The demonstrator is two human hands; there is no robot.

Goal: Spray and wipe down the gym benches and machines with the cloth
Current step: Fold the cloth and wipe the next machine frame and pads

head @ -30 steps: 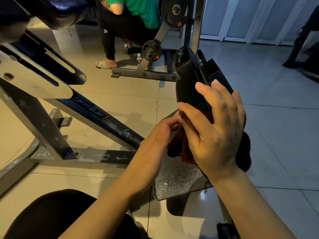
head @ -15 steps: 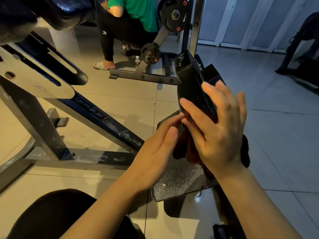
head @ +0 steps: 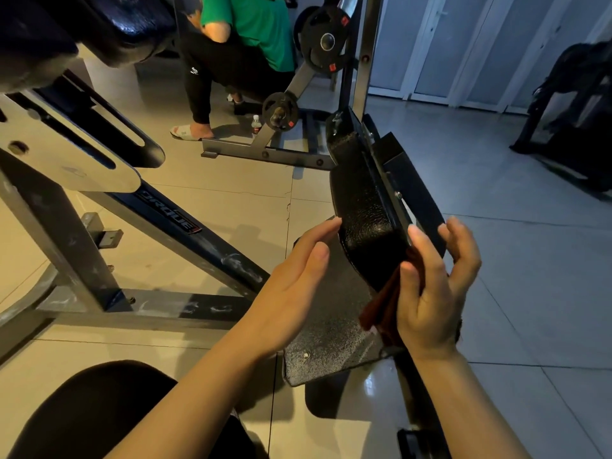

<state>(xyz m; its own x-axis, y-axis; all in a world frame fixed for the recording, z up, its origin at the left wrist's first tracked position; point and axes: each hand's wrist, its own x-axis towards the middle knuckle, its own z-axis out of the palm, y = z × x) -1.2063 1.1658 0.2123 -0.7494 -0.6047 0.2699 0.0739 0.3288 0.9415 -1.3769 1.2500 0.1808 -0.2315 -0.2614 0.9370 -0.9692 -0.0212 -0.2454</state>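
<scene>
From the head view we see a black padded seat (head: 361,207) of a gym machine, tilted steeply, its leather-like skin grained and shiny, its far end scuffed. Our right hand (head: 430,293) is at the pad's near right edge, fingers loosely bent, with a dark red cloth (head: 381,303) bunched between the palm and the pad's lower end; the thumb seems to press the cloth to the pad, though we cannot tell how firmly it is gripped. The cloth looks soft, folded and dull, mostly hidden by the hand. Our left hand (head: 291,279) is open, fingers straight, fingertips touching the pad's near left edge. Below the pad lies a speckled grey metal plate (head: 331,352). To the left stands a grey and black bench frame (head: 159,207). Far off, a person in a green shirt (head: 251,28) sits near a weight plate (head: 326,41)
</scene>
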